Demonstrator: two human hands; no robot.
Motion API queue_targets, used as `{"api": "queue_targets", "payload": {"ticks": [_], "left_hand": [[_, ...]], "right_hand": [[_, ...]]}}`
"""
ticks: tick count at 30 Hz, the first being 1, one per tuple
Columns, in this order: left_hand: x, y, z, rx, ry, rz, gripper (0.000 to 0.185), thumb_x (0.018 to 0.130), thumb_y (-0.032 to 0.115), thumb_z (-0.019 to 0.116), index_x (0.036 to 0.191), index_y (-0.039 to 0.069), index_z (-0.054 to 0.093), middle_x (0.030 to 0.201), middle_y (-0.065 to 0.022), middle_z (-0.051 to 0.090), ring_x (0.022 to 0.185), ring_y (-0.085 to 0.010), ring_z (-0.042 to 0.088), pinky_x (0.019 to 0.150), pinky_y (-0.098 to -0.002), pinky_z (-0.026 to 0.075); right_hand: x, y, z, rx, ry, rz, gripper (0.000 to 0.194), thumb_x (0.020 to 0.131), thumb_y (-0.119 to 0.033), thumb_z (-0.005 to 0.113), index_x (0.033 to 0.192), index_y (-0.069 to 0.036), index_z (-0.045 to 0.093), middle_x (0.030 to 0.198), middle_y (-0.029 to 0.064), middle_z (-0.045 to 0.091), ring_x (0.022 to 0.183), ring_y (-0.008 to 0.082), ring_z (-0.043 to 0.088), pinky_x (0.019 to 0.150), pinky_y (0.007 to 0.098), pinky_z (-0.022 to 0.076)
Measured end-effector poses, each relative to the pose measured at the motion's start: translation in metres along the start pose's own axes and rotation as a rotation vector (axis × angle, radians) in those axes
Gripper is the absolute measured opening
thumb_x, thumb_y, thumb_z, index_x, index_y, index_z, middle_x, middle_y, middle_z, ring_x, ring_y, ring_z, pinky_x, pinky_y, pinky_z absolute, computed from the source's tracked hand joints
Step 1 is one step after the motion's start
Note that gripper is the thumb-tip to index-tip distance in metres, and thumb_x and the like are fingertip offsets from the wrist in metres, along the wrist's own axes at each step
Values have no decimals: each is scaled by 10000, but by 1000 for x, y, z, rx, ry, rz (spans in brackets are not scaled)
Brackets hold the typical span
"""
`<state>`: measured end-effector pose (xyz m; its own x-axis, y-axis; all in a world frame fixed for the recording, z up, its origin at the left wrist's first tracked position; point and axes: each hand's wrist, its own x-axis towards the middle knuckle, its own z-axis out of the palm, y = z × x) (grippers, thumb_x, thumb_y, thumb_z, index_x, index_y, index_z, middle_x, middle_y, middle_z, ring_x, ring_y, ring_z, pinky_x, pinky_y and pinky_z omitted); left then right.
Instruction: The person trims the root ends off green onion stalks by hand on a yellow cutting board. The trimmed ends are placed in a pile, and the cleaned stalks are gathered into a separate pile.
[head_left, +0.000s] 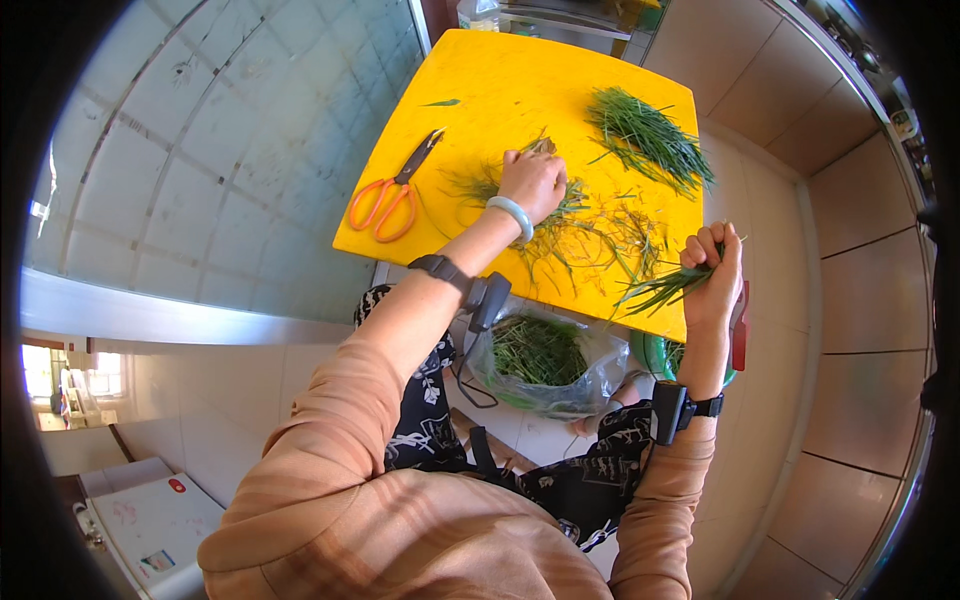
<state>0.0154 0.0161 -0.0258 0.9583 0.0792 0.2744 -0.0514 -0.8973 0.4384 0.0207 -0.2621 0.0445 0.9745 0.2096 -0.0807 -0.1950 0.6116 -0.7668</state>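
Observation:
My right hand (716, 262) is closed around a small bunch of long, thin green leaves (664, 291) that look like garlic chives. It is raised by the table's right edge, and the leaf ends point left over the yellow tabletop (480, 67). My left hand (534, 184), a pale bangle at its wrist, is curled down on loose green trimmings (480, 187). Its fingertips are hidden, so its grip cannot be seen. Withered brown bits (637, 236) are strewn to its right. A neater bundle of green leaves (649, 139) lies at the far right.
Orange-handled scissors (401, 187) lie on the table's left side, blades pointing away. Below the near edge, a clear plastic bag (600, 360) holds more greens (536, 349). A green container (652, 352) is partly hidden beside it. Tiled glass (247, 150) borders the left, cabinets (862, 300) the right.

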Motion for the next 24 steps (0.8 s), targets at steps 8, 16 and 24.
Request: {"api": "queue_targets", "payload": {"ticks": [8,16,24], "left_hand": [[-1,19,-32,-576,145,-17,97,837,54,696,914,22,646,846,-97,721,830,-205,707,783,-305,560],[-11,35,-37,-582,131,186,129,835,86,717,920,46,627,863,-58,704,849,-211,674,825,-349,518],[-18,23,-33,-255,166,301,154,810,86,705,921,123,605,853,-12,688,870,-218,657,959,-384,406]], "right_hand": [[-5,12,17,-264,19,16,259,1061,-309,485,886,-119,493,717,-22,417,497,53,299,432,221,209],[11,67,34,-684,92,-170,180,900,-158,760,1007,-28,699,845,-64,635,720,10,499,648,166,383],[18,68,42,-862,181,-480,159,895,-152,751,882,-6,688,635,-78,462,590,18,364,509,213,305]]}}
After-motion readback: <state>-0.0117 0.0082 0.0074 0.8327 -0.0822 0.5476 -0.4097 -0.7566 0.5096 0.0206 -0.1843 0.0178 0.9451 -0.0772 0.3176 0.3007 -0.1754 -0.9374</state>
